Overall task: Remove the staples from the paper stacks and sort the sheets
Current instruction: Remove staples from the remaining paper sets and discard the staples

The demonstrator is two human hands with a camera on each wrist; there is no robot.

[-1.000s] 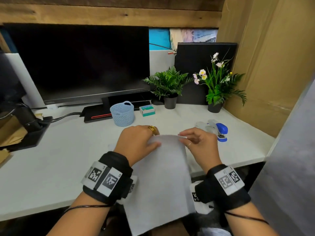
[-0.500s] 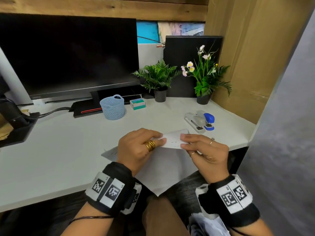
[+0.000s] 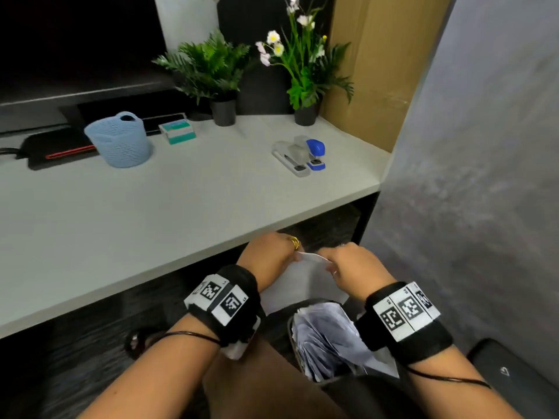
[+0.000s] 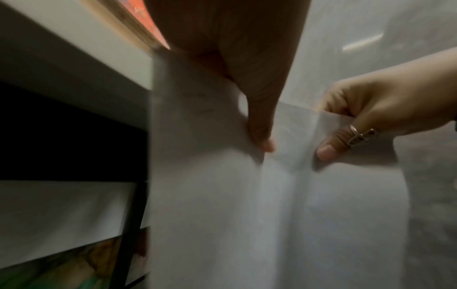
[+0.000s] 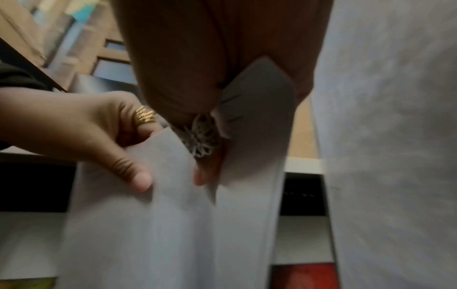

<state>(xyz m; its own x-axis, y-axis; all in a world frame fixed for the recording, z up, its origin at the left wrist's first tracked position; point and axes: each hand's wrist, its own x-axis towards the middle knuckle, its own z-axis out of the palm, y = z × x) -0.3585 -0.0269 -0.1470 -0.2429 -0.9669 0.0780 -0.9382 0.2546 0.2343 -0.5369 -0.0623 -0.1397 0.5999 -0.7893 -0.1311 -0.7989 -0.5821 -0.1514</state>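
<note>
Grey bench point(image 3: 169, 207) ahead of us, both hands below its front edge with the paper stack point(image 3: 302, 279).
Head view shows only the white top edge between left hand point(image 3: 269, 255) and right hand point(image 3: 354, 264). Wrist views show more: each thumb pinches a top corner, sheets hang down, blank and creased; right corner is folded over with two staples point(image 5: 232, 107).

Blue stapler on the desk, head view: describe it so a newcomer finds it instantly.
Start at the white desk and go to its right end, near the cardboard panel. In front of the flowering plant two staplers lie side by side, apparently touching. The blue stapler is the right one, shorter and bright blue; its neighbour, the grey stapler, is pale and longer.
</note>
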